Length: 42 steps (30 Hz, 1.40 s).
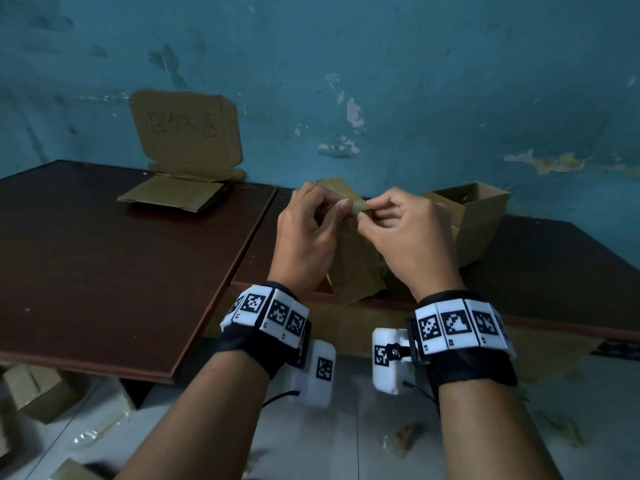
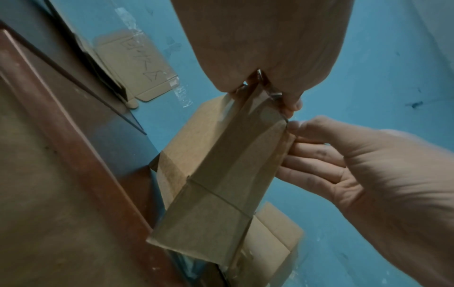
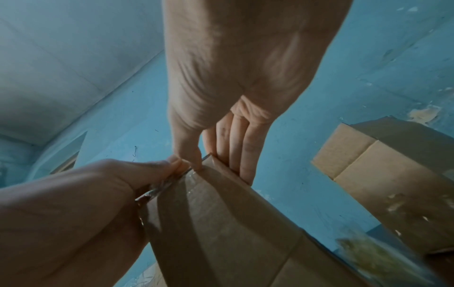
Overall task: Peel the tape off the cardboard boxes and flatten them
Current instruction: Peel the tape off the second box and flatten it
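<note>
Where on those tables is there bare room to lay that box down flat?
The left tabletop is bare between the flattened cardboard at the wall and its near edge. The right tabletop is crowded: the held box and the open box fill it.

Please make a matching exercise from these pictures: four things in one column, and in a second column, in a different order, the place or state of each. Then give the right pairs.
Things:
1. cardboard sign with writing
2. flattened cardboard
3. open box
4. box with tape

Places or states:
A. held up by the left hand and the right hand
B. lying flat on the table, below the sign
C. upright against the blue wall
D. standing on the table, right of the hands

Pairs: 1-C, 2-B, 3-D, 4-A
</note>
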Motion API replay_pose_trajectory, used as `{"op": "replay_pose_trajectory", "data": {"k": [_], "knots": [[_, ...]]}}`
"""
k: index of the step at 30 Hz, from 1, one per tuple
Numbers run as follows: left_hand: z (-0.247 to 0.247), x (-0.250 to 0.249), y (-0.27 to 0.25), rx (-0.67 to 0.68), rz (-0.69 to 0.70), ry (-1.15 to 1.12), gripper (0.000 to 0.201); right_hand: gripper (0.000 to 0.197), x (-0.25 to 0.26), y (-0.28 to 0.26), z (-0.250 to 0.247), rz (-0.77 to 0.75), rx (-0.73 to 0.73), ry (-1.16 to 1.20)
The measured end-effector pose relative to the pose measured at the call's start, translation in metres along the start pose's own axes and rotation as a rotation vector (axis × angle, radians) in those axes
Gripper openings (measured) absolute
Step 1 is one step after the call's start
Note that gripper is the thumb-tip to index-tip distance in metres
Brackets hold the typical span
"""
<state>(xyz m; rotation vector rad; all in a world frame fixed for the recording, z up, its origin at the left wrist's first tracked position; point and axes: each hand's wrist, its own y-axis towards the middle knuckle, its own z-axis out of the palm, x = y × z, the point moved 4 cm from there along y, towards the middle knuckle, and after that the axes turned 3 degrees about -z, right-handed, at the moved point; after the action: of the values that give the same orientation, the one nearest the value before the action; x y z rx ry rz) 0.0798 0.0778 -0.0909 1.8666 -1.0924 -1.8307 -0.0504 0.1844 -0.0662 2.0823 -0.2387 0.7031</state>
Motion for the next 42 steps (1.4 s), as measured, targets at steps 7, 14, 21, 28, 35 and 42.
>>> {"op": "replay_pose_trajectory", "data": {"k": [7,14,21,28,35,42], "knots": [[-0.001,0.003,0.002,-0.029,-0.068,-0.108,0.013,0.013,0.000,0.002,0.005,0.013,0.008,0.055],[-0.001,0.001,0.001,-0.016,-0.088,-0.167,0.014,0.008,-0.004,0.001,0.003,-0.011,-0.005,0.034],[-0.001,0.003,0.001,0.029,-0.075,-0.213,0.018,0.013,-0.005,-0.003,0.004,-0.021,-0.025,0.044],[0.001,0.000,0.001,0.073,-0.067,-0.203,0.013,0.016,0.004,-0.007,0.007,-0.109,-0.101,-0.162],[0.004,-0.001,0.000,0.081,-0.057,-0.144,0.010,0.015,0.008,-0.008,0.016,-0.141,-0.091,-0.357],[0.000,-0.002,0.002,0.119,-0.091,-0.130,0.012,0.012,0.003,-0.011,0.012,-0.108,-0.025,-0.212]]}}
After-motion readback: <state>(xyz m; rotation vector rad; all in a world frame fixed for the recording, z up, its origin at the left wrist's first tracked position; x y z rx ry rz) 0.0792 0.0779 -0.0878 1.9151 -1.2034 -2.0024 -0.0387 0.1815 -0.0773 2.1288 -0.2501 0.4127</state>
